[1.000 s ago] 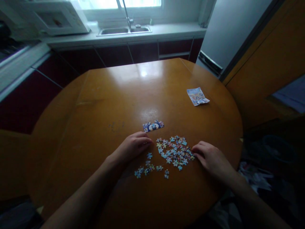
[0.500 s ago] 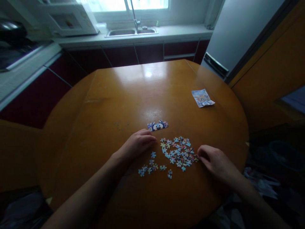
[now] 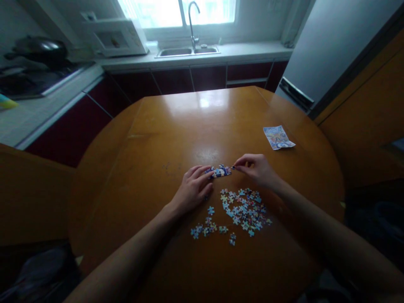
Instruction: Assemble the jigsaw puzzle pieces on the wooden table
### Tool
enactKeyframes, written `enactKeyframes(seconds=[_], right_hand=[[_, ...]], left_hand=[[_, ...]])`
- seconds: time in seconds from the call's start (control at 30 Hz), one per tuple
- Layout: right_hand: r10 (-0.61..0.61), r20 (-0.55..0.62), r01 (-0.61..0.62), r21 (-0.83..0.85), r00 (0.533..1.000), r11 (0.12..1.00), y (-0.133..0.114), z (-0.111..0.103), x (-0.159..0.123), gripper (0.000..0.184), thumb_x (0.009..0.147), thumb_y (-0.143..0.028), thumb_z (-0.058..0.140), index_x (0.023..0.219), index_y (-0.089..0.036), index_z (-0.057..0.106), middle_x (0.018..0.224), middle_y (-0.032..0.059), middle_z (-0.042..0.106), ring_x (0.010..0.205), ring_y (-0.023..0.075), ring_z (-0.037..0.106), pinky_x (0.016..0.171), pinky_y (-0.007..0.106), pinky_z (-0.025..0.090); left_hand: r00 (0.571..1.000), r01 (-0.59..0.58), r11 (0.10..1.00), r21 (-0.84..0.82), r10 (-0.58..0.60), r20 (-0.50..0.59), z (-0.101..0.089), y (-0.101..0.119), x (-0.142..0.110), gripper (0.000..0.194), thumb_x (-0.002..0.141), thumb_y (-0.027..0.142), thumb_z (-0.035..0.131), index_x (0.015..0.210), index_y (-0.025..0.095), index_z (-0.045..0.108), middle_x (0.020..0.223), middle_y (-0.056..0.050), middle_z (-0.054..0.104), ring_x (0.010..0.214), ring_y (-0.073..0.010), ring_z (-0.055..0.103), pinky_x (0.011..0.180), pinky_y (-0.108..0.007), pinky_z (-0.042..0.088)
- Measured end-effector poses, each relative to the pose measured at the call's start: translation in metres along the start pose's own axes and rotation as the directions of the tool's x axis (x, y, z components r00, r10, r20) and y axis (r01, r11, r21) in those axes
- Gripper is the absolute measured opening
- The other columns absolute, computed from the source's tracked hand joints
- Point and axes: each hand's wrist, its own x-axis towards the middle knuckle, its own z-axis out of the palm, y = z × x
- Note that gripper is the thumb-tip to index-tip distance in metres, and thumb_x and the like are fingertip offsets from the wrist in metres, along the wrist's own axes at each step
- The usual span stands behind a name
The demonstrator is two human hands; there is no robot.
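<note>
Bright window [image 3: 208,11] above a steel sink [image 3: 176,52], dark red cabinets [image 3: 173,81], rounded wooden table [image 3: 176,122]

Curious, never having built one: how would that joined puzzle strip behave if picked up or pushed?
The joined strip, made of interlocking pieces, would probably bend or break at its seams. Thin and flat, it looks light and likelier to slide than tip on the shiny table.
</note>
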Motion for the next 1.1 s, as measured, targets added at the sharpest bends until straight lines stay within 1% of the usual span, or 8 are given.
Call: enactKeyframes(seconds=[0.13,0.2,0.27,0.4,0.57,0.73,0.87,1.1], right_hand=[[-0.07,0.084,0.068,0.023,0.994,0.997,0.019,0.038,0.036,0.01,0.082,-0.014,0.069,0.082,-0.019,0.078,0.08,0.0041,0.076,0.072,0.0164,0.064,0.068,0.03,0.049],[-0.092,0.138,0.092,0.009,0.986,0.996,0.025,0.049,0.046,0.012,0.082,-0.012,0.068,0.083,-0.018,0.078,0.079,0.0037,0.075,0.07,0.0157,0.062,0.068,0.029,0.048],[-0.112,0.168,0.116,-0.013,0.979,0.993,0.028,0.054,0.05,0.012,0.083,-0.012,0.067,0.084,-0.018,0.078,0.078,0.0034,0.073,0.07,0.0154,0.061,0.067,0.029,0.048],[-0.173,0.183,0.182,-0.036,0.968,0.983,0.028,0.055,0.051,0.012,0.084,-0.011,0.067,0.082,-0.018,0.077,0.077,0.0042,0.072,0.076,0.0177,0.06,0.072,0.031,0.048],[-0.248,0.179,0.262,-0.061,0.952,0.963,0.026,0.057,0.05,0.012,0.085,-0.013,0.068,0.079,-0.021,0.075,0.08,0.0037,0.074,0.083,0.0197,0.06,0.081,0.035,0.047],[-0.263,0.189,0.276,-0.048,0.946,0.96,0.028,0.055,0.052,0.012,0.086,-0.015,0.066,0.08,-0.021,0.074,0.079,0.0042,0.074,0.082,0.0197,0.061,0.08,0.035,0.047],[-0.267,0.196,0.288,-0.087,0.944,0.954,0.029,0.054,0.052,0.012,0.085,-0.014,0.065,0.08,-0.021,0.073,0.081,0.0039,0.073,0.083,0.0197,0.06,0.081,0.035,0.045],[-0.259,0.181,0.286,-0.147,0.949,0.947,0.031,0.057,0.05,0.012,0.084,-0.013,0.067,0.079,-0.021,0.074,0.082,0.0044,0.072,0.085,0.0209,0.058,0.084,0.038,0.043]], left_hand=[[0.995,0.027,0.996,0.086,-0.035,0.095,0.0,0.002,-0.002,0.045,0.099,0.036,0.058,0.144,0.031,0.055,0.155,-0.003,0.049,0.143,-0.0325,0.037,0.118,-0.058,0.033],[0.991,0.036,0.993,0.111,-0.049,0.121,0.0,0.003,-0.003,0.046,0.099,0.037,0.057,0.145,0.031,0.054,0.156,-0.002,0.048,0.143,-0.0331,0.036,0.119,-0.059,0.031],[0.99,0.04,0.992,0.122,-0.056,0.129,0.0,0.003,-0.003,0.046,0.1,0.038,0.056,0.145,0.031,0.054,0.156,-0.002,0.048,0.144,-0.0333,0.036,0.119,-0.06,0.029],[0.99,0.035,0.994,0.107,-0.049,0.129,0.0,0.002,-0.004,0.047,0.099,0.038,0.057,0.146,0.032,0.053,0.156,-0.002,0.048,0.144,-0.0331,0.035,0.119,-0.061,0.027],[0.992,0.043,0.995,0.09,-0.054,0.118,0.0,0.002,-0.004,0.048,0.099,0.035,0.058,0.146,0.032,0.052,0.155,-0.002,0.048,0.144,-0.0334,0.035,0.119,-0.061,0.027],[0.99,0.054,0.995,0.081,-0.064,0.126,0.0,0.003,-0.004,0.048,0.098,0.035,0.059,0.146,0.033,0.052,0.156,-0.002,0.048,0.145,-0.0329,0.035,0.12,-0.06,0.025],[0.991,0.052,0.996,0.076,-0.061,0.122,0.001,0.003,-0.003,0.047,0.099,0.035,0.058,0.145,0.034,0.053,0.155,-0.001,0.049,0.144,-0.0326,0.035,0.12,-0.059,0.026],[0.99,0.056,0.995,0.087,-0.067,0.128,0.0,0.003,-0.003,0.046,0.099,0.034,0.059,0.144,0.033,0.054,0.155,-0.002,0.049,0.144,-0.0335,0.036,0.119,-0.06,0.026]])
